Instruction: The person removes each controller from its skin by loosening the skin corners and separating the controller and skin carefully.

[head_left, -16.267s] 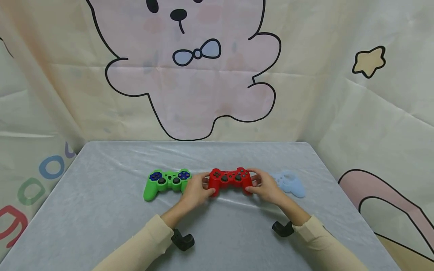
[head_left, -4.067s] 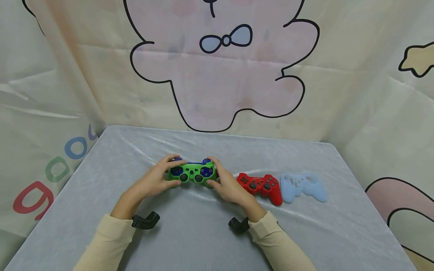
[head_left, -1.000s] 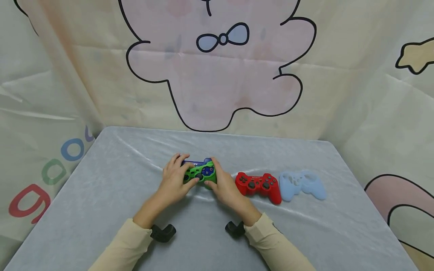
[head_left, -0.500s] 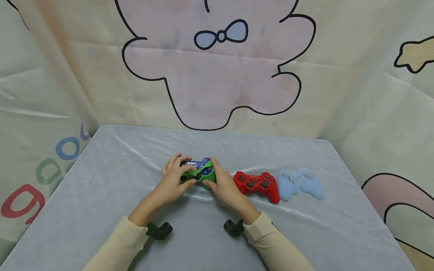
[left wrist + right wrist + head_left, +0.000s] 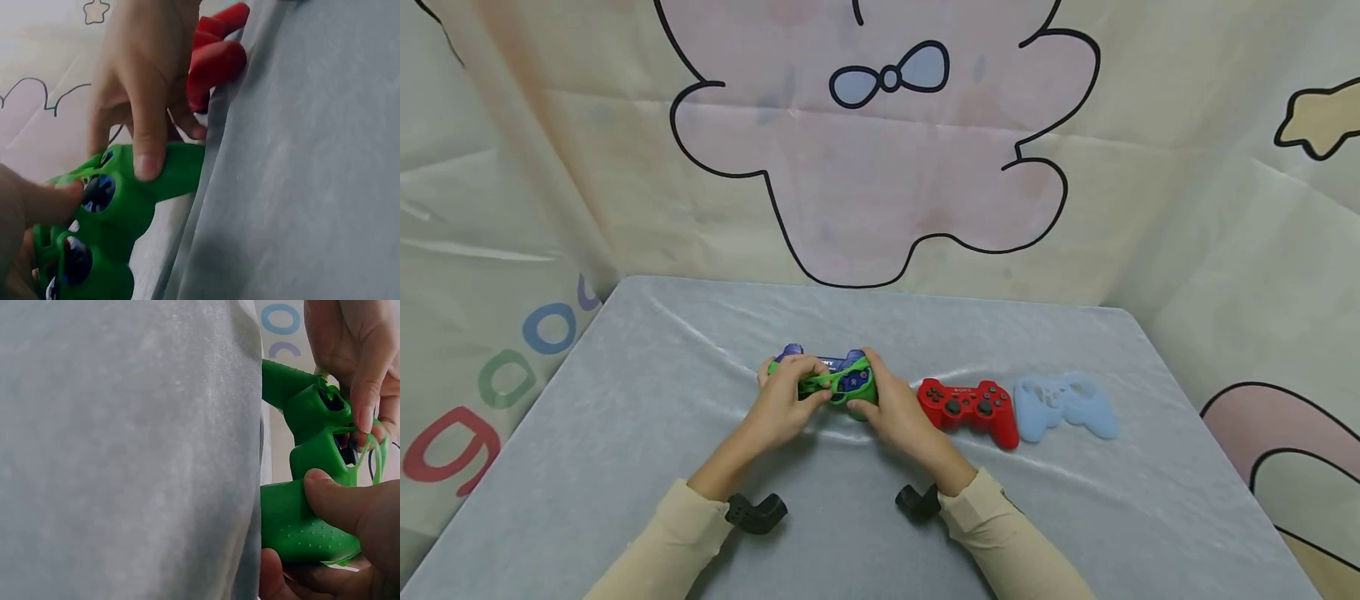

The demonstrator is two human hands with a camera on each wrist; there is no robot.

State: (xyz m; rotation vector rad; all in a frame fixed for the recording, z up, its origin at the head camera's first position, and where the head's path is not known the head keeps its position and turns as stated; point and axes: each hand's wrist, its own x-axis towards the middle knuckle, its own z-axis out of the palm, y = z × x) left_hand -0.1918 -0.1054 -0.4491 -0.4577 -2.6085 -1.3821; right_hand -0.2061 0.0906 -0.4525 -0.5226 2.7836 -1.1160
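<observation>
In the head view, a blue game controller (image 5: 829,363) sits in a green rubbery cover (image 5: 868,395) near the table's middle. The cover's upper edge is pulled down off the face, baring the SONY lettering and blue shoulder buttons. My left hand (image 5: 784,407) pinches a stretched strand of the cover between thumb and fingers; the right wrist view shows this green strand (image 5: 369,450) drawn away from the sticks. My right hand (image 5: 897,410) grips the controller's right side, its thumb pressing on the green handle (image 5: 300,512). The left hand hides the controller's left part in the head view.
To the right of my right hand lies a red game controller (image 5: 973,410). Beside it is a flat, pale blue controller cover (image 5: 1063,407). Grey cloth (image 5: 850,533) covers the table, and a printed curtain (image 5: 887,208) hangs behind it.
Earlier both hands held the red controller, which now lies at the right; they took up the green-covered one. Lately my left hand has pulled the cover's top edge down, and its fingers have drawn back.
</observation>
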